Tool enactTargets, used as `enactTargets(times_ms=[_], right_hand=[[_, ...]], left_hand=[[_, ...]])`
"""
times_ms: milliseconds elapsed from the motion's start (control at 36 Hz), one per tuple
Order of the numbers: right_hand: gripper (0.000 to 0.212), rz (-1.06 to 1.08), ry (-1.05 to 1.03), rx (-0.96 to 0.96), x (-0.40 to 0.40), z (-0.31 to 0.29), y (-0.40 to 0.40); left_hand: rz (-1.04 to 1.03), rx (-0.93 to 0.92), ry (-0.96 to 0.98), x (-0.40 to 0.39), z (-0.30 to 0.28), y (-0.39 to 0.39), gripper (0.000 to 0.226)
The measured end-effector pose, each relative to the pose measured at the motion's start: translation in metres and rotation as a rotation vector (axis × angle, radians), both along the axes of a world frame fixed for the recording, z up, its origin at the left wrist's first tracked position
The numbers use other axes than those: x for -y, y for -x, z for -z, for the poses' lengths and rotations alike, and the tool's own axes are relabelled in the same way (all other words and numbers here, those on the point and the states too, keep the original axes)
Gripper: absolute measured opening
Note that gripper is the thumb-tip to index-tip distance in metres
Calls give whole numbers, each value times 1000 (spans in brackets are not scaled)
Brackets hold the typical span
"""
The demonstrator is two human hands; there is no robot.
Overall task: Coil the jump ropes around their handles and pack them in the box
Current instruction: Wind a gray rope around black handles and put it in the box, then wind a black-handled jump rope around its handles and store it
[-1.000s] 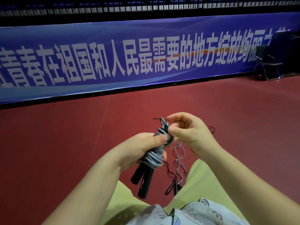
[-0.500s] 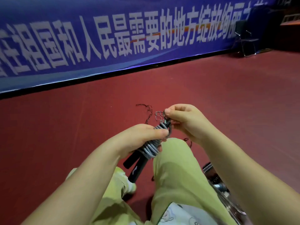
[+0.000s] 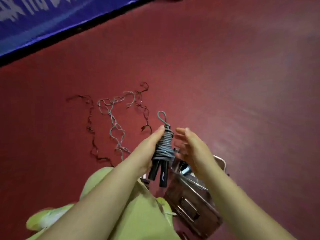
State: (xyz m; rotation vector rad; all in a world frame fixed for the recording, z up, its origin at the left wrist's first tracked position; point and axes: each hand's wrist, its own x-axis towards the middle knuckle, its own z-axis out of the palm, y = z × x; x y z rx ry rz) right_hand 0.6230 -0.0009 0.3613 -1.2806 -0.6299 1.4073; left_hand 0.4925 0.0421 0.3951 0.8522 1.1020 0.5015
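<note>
My left hand (image 3: 146,149) grips a grey jump rope (image 3: 165,144) coiled tightly around its two black handles (image 3: 160,173). A small loop of rope sticks up above the coil. My right hand (image 3: 191,149) hovers just right of the coil with its fingers straight and apart from it. Below my right hand stands a clear box (image 3: 195,193) on the floor with several items inside. Loose ropes lie uncoiled on the red floor: a grey one (image 3: 114,123) and two dark ones (image 3: 90,129) (image 3: 143,108).
I sit on a red sports floor (image 3: 225,84), my green trouser legs (image 3: 131,210) stretched out in front. A blue banner (image 3: 34,23) runs along the far left edge of the floor.
My right hand let go of the rope's top end and opened beside the coil. The view tilted down, showing the box and loose ropes.
</note>
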Motion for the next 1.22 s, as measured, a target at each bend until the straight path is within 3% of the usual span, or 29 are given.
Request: enactTargets(times_ms=[56, 139, 278, 417, 500, 611, 722, 806, 889, 917, 1000, 1028, 1056, 1111, 1222], right_hand=[[46, 20, 93, -93, -4, 36, -3], [34, 144, 193, -216, -20, 87, -11], [26, 279, 341, -157, -45, 156, -35], [29, 317, 535, 30, -56, 233, -62], [28, 295, 644, 66, -59, 275, -74], [42, 297, 753, 117, -66, 304, -80], [47, 281, 771, 106, -72, 317, -78], [66, 265, 796, 61, -78, 312, -73], [106, 280, 770, 36, -79, 316, -65], [103, 291, 740, 29, -80, 317, -61], [63, 273, 629, 59, -98, 304, -41], [54, 268, 596, 78, -106, 294, -29], [55, 247, 559, 71, -113, 288, -18], [59, 190, 497, 74, -129, 277, 5], [27, 43, 418, 3, -166, 261, 56]], left_hand=[[-28, 24, 72, -16, 32, -25, 47], [22, 22, 192, -37, 86, -62, 54], [140, -90, 239, -63, 162, -88, 52], [361, -370, 220, -75, 259, -73, 117], [519, -587, 152, -81, 251, -68, 105], [692, -673, 74, -88, 271, -65, 67], [708, -701, 53, -98, 287, -62, 66], [702, -676, 65, -105, 286, -61, 70], [702, -657, 9, -120, 277, -61, 77], [711, -655, -32, -126, 274, -58, 76], [739, -646, -153, -151, 268, -43, 62], [729, -667, -179, -161, 265, -33, 67], [723, -715, -194, -172, 261, -21, 73], [666, -803, -194, -193, 253, 6, 61], [411, -825, -202, -220, 229, 75, 49]])
